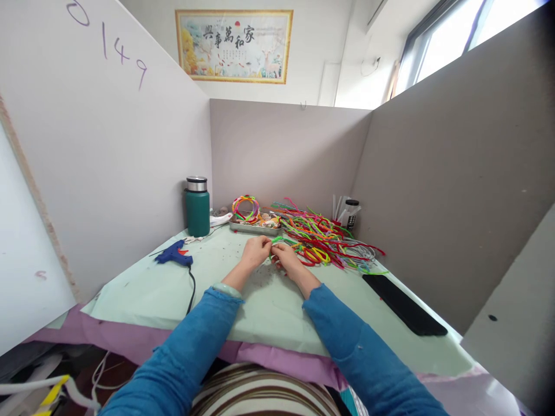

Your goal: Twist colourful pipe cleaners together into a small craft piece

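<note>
Fingertips almost together, both my hands are over the middle of the table. My left hand (257,251) pinches a bright green pipe cleaner (277,239). From the other side my right hand (285,255) grips the same pipe cleaner, which seems bent into a curve; the fingers hide much of it. Just beyond and to the right lies a large tangled pile of colourful pipe cleaners (318,228), red, green, orange and grey among them. Behind my hands, a shallow metal tray (255,229) holds small pieces, with a ring of twisted coloured pipe cleaners (245,209) standing at it.
A blue glue gun (174,253) lies on the left, its black cord trailing to the front. Behind it stands a green bottle (198,211). At the right edge is a flat black pad (405,305); a black-lidded jar (350,214) stands at the back right. Partition walls (286,150) surround the table.
</note>
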`<state>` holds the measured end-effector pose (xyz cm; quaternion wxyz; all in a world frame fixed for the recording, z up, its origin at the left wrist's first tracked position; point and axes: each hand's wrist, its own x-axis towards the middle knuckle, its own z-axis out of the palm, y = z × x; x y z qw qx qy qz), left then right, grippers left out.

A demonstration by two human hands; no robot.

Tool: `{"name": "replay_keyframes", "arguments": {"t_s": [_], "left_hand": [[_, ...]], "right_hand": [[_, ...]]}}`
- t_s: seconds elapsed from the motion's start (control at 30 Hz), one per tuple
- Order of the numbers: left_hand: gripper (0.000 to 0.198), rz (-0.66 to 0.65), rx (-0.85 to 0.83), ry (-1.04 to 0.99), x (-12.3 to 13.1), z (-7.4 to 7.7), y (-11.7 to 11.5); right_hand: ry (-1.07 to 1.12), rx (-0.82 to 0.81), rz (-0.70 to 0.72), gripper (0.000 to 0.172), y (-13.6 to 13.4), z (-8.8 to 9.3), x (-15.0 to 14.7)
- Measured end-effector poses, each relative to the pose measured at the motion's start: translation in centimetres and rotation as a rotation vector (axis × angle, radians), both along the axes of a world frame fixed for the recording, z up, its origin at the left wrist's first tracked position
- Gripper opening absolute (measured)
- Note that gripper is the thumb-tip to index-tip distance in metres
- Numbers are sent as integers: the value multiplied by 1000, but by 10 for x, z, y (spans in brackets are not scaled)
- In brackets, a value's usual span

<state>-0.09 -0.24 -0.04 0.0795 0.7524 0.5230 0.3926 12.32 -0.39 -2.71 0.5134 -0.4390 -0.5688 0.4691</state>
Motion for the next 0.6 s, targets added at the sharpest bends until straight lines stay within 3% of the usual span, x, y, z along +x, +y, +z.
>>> {"name": "replay_keyframes", "arguments": {"t_s": [0.13,0.3,0.6], "left_hand": [[25,18,7,16,-1,-2,2],[26,32,7,26,-1,-2,2],[26,38,-9,12,-1,-1,1]], "right_hand": [[-110,86,-89,14,-1,1,0],[-130,134,-96,17,0,0,1],[-169,103,-78,19,0,0,1]]}}
